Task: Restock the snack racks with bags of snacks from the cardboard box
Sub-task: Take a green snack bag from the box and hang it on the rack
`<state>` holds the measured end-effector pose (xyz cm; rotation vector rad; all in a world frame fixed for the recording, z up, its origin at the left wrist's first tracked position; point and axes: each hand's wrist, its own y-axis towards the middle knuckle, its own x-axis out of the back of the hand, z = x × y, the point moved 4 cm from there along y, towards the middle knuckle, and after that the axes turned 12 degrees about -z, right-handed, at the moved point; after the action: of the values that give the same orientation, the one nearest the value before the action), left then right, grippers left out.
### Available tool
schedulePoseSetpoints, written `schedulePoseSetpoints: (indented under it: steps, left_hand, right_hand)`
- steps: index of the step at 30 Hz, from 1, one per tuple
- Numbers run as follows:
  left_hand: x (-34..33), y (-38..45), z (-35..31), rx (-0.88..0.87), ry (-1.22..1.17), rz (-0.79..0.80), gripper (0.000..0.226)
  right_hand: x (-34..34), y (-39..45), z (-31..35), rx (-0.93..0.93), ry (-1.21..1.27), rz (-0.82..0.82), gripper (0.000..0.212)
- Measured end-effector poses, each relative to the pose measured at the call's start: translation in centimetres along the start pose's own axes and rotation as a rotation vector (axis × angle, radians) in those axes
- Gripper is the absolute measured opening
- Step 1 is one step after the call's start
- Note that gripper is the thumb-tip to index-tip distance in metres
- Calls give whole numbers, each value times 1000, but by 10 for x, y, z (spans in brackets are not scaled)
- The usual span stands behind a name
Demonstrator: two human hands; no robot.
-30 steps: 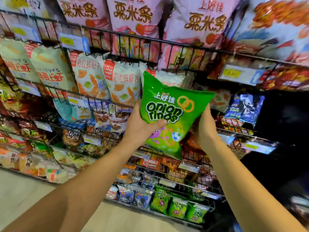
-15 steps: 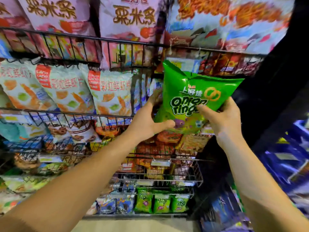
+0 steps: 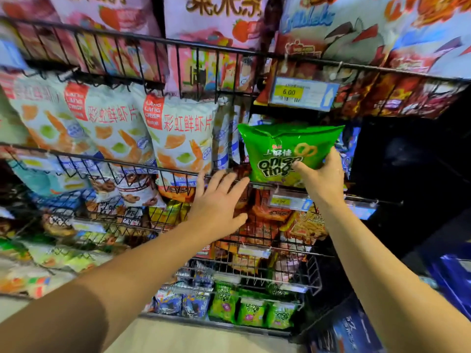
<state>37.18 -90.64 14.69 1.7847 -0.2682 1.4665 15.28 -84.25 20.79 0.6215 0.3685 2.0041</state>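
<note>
A green bag of onion rings (image 3: 283, 151) stands at the right end of the middle wire shelf (image 3: 102, 161), just right of the white prawn-crisp bags (image 3: 178, 138). My right hand (image 3: 322, 178) grips the bag's lower right part, thumb across its front. My left hand (image 3: 216, 200) hovers with fingers spread, just left of and below the bag, not touching it.
Large pink and red snack bags (image 3: 211, 39) fill the top shelf behind a price tag (image 3: 303, 94) reading 6.00. Lower baskets hold red and orange packets (image 3: 265, 220) and small green onion-ring bags (image 3: 251, 310). A dark gap lies to the right of the rack.
The green bag moved right and into the middle shelf's end slot. My left hand let go of it and opened; my right hand still holds it.
</note>
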Motion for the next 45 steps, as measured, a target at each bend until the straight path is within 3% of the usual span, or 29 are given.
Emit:
schedulePoseSetpoints:
  steps: [4, 7, 9, 10, 11, 12, 14, 16, 17, 18, 19, 21, 24, 27, 30, 33, 37, 45]
  left_hand:
    - [-2, 6, -6, 41, 18, 12, 76]
    - [-4, 5, -6, 18, 51, -8, 77]
    - [-7, 3, -4, -8, 88, -15, 78]
    - [-9, 2, -4, -16, 98, -15, 78]
    - [-10, 2, -3, -21, 104, -15, 79]
    - [-11, 2, -3, -22, 107, -21, 79]
    - [-13, 2, -1, -26, 105, -47, 80]
    - [-16, 1, 1, -32, 85, -79, 81]
    - [-17, 0, 2, -36, 78, -95, 82]
    - [-18, 0, 3, -42, 80, -100, 83]
    - [-19, -1, 3, -49, 87, -102, 83]
    - [-20, -1, 2, -62, 100, -118, 84]
    - [-19, -1, 1, -75, 99, -122, 84]
    - [-18, -2, 3, -68, 102, -80, 86]
    - [-14, -2, 2, -64, 94, -20, 89]
    - [-5, 1, 2, -36, 79, 79, 88]
    - [16, -5, -8, 4, 32, 86, 78]
    - [38, -119, -91, -146, -130, 150, 69]
  right_hand:
    - [-30, 30, -12, -205, 1, -27, 41]
    - [-49, 44, -23, -383, -3, -18, 67]
    - [-56, 48, -22, -333, -98, 45, 84]
    - [-59, 51, -18, -195, -257, 83, 81]
    - [-63, 53, -15, -210, -330, 147, 72]
    - [-64, 50, -9, -236, -216, 151, 64]
    - [-72, 49, -13, -511, 217, 104, 55]
    - [-82, 50, -22, -113, -374, 213, 81]
    - [-77, 47, -18, 18, -589, 167, 95]
    - [-77, 42, -17, 100, -674, 169, 90]
    - [-78, 35, -8, 143, -744, 240, 71]
    - [-87, 26, -3, 177, -802, 436, 49]
    - [-96, 24, -10, 102, -795, 655, 64]
    - [-97, 22, -14, 106, -815, 756, 72]
    - [-88, 19, -14, 165, -833, 740, 66]
    - [-64, 7, -1, 298, -829, 639, 67]
    - [-10, -56, 14, 515, -777, 498, 64]
    - [133, -225, -20, 330, -875, 498, 66]
